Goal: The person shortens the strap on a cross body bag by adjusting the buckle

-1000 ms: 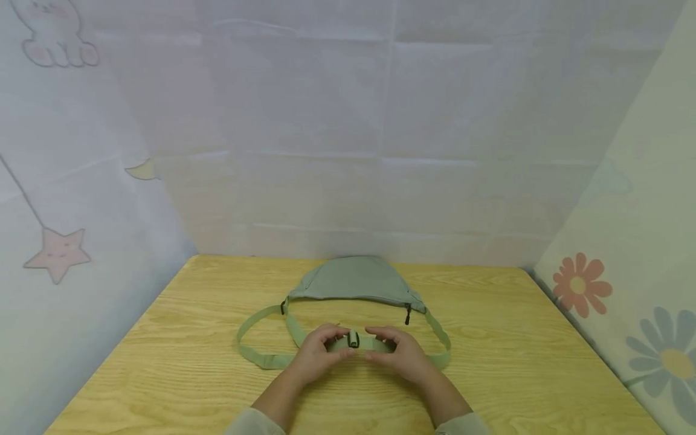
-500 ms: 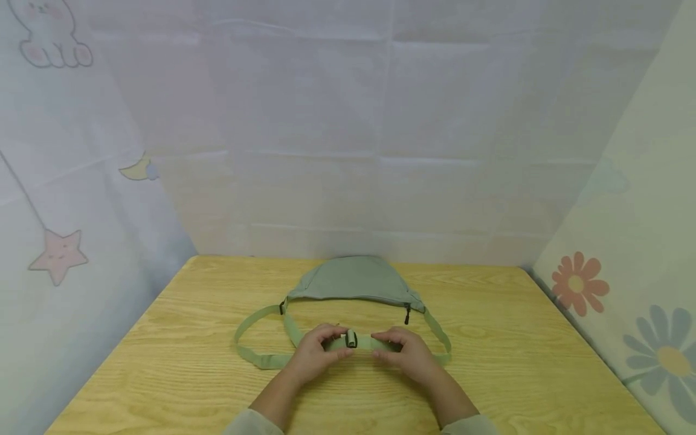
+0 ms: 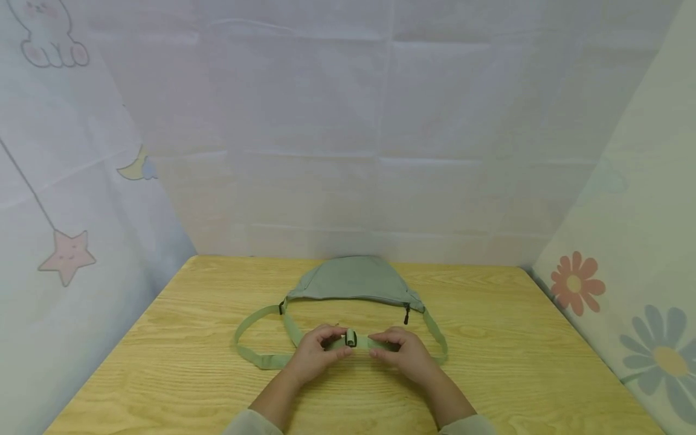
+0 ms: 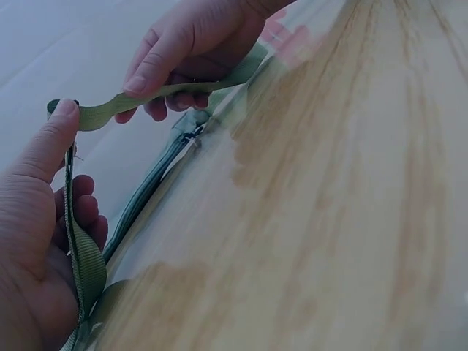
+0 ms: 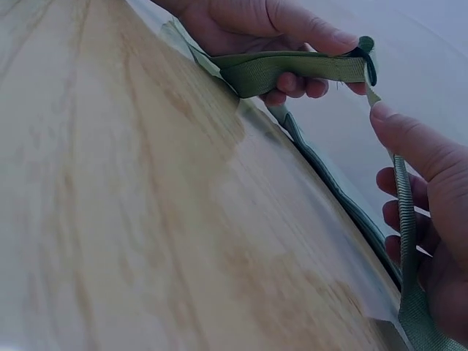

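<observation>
A grey-green sling bag [image 3: 353, 279] lies at the back of the table, its light green strap [image 3: 254, 356] looping toward me. My left hand [image 3: 315, 353] pinches the strap beside a dark slide buckle [image 3: 351, 338], thumb below and forefinger above. To the right of the buckle, my right hand [image 3: 405, 351] pinches the strap between thumb and forefinger. Both hands hold this stretch raised off the table, as the left wrist view shows with the strap [image 4: 102, 113] running between them. The other fingers of each hand curl loosely behind the strap.
The wood-grain table [image 3: 179, 338] spreads around the bag and hands. A black zip pull [image 3: 406, 315] hangs at the bag's right end, and a black strap adjuster [image 3: 282, 307] sits at its left. Printed cloth walls [image 3: 348, 151] stand behind and at both sides.
My right hand has shifted slightly to the right along the strap, widening the gap from the buckle. The buckle and left hand have moved slightly left. The bag has stayed in place.
</observation>
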{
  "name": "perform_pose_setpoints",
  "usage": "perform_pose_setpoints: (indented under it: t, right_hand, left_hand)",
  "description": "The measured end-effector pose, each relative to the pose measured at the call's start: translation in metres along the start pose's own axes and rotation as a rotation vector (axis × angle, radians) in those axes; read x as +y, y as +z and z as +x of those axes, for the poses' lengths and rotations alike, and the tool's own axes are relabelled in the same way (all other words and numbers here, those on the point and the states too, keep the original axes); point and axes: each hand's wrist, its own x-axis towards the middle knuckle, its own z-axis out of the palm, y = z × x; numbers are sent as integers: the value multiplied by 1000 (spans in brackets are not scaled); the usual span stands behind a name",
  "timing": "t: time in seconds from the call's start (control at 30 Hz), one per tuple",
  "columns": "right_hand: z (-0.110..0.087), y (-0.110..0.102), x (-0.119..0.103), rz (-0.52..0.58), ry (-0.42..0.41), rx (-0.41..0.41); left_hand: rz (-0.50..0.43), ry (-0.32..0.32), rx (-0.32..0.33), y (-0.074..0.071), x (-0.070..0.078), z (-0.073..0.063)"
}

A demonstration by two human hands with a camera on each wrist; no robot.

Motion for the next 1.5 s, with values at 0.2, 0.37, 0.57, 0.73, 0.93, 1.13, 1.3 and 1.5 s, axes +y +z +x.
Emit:
perform_pose_setpoints:
  t: [0.2,0.37,0.57,0.73,0.93,1.13,1.3,1.5]
  right_hand:
    - [1,3,-1,47,16,8]
    - [2,7,-2,60,9,2]
    - [1,11,-5,87,-22,-26]
    - [0,11,-8,98,-39,-53]
    - [1,12,-9,61,-56,-60]
    - [0,11,-10,-10,-54,-50]
    - [-2,8,-11,-157,-97,-43]
    - [-3,3,-8,-534,-182,36]
  left_hand:
    - [-21,-7,-15,1,-1,0]
    - [-30,18,-30,3,-1,0]
    - [-14,39,-46,4,0,0]
    - [-7,40,-69,6,3,-1]
    - [28,23,-72,8,-2,2]
    - [21,25,-50,8,-2,2]
    - [-3,17,-28,6,1,1]
    - [-9,3,7,4,1,0]
